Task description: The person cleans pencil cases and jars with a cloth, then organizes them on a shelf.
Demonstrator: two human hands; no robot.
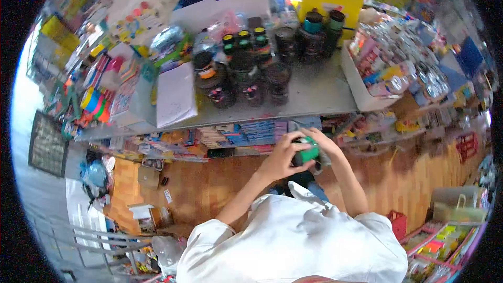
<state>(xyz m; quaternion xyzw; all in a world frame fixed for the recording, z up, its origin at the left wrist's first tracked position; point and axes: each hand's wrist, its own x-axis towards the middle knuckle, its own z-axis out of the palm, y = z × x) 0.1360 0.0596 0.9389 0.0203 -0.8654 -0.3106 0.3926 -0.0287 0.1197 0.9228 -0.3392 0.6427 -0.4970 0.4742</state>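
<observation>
Both my hands are together in front of my body, just off the shelf's front edge. Between them is a small black-and-green container (pixel 309 152), partly covered by the fingers and blurred. My left hand (pixel 284 158) curls around its left side, with the thumb below and the fingers above. Along the upper right side, my right hand (pixel 323 144) is closed against it. Several dark bottles (pixel 251 81) with black lids stand on the grey shelf (pixel 314 91) beyond my hands, one with an orange band (pixel 207 73).
A white box (pixel 351 73) full of small packets stands at the shelf's right. Left of the bottles lies a sheet of white paper (pixel 176 94). Stacked goods (pixel 230 135) fill the level below. Cartons (pixel 149 177) stand on the wooden floor (pixel 194 178), and a red basket (pixel 397 224) is at lower right.
</observation>
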